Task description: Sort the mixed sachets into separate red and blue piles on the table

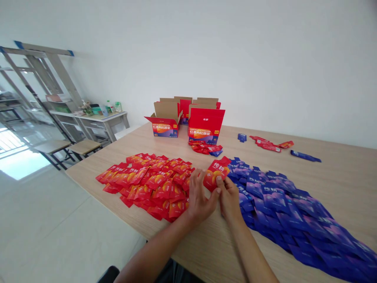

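My right hand (230, 198) pinches a red pouch (216, 173) with white lettering and an orange fruit print, thumb on its lower right corner. Beside the pouch's left edge is my left hand (201, 198), fingers stretched out and thumb apart. Whether its fingertips touch the pouch I cannot tell. A spread of overlapping red pouches (153, 181) lies left of my left hand, its right edge partly hidden by that hand. To the right of my right hand stretches a long spread of blue pouches (282, 204).
Open red cartons (204, 124) stand at the table's back, with a small heap of red pouches (204, 147) in front. Loose red pouches (266, 144) and a blue pouch (305, 156) lie at back right. Stools (85, 147) and a cluttered desk (101, 118) stand left, beyond the table edge.
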The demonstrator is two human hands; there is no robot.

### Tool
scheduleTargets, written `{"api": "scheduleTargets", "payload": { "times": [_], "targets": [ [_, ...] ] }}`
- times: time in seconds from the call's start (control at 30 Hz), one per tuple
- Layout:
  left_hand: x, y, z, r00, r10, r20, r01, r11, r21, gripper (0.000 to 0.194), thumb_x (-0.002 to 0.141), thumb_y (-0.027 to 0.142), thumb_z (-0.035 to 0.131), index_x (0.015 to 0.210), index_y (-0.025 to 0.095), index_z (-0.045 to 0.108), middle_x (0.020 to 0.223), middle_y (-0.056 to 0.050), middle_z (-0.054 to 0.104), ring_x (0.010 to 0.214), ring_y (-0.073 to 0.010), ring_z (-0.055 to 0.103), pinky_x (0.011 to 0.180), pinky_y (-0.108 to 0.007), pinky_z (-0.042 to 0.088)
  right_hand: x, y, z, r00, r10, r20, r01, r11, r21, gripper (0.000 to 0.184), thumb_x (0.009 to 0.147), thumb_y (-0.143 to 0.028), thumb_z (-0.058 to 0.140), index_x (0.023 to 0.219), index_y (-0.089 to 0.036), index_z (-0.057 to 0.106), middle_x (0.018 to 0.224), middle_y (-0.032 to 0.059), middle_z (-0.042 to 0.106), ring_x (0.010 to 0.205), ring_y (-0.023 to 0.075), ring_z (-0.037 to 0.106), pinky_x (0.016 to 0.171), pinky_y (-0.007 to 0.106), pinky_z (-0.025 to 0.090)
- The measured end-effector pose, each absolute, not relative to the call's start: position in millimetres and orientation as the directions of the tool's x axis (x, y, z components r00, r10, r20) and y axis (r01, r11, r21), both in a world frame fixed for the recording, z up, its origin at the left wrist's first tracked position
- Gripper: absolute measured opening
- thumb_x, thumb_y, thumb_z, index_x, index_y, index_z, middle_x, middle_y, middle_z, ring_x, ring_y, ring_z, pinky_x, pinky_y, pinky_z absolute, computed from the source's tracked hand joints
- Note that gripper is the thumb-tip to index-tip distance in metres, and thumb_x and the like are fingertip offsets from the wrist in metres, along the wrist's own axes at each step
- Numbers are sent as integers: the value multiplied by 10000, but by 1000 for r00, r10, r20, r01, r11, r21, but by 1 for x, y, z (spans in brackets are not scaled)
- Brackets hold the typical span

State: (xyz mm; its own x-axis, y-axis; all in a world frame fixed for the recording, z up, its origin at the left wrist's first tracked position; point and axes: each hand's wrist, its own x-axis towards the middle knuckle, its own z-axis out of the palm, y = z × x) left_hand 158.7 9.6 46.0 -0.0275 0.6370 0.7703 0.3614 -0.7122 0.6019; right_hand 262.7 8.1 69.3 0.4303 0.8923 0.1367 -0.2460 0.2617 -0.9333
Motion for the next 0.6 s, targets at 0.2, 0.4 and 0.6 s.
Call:
{"api": "scheduleTargets", "payload": {
  "times": [0.2,0.4,0.6],
  "targets": [
    [145,14,54,268,566,779,518,-767,379,583,903,387,681,1448,230,546,1553,-175,459,1434,-356,449,1166,-537,421,265,11,68,303,952,52,-423,183,-887,393,627,-541,911,813,-221,779,785,9,753,691,194,639,645,303,521],
    [153,13,37,384,432,816,707,-706,40,684,911,154,529,1584,177,408,1532,-113,538,1396,-340,500,1079,-449,509,276,13,69,258,966,-16,-457,108,-883,393,582,-535,924,777,-220,794,759,23,770,741,231,688,689,334,564],
    [134,14,49,477,363,801,750,-643,-155,558,936,118,493,1493,135,519,1465,-117,600,1363,-309,539,1042,-411,552,269,14,71,108,994,-10,-531,49,-846,423,592,-559,938,814,-234,782,808,20,768,736,202,675,681,314,535]
  ]
}}
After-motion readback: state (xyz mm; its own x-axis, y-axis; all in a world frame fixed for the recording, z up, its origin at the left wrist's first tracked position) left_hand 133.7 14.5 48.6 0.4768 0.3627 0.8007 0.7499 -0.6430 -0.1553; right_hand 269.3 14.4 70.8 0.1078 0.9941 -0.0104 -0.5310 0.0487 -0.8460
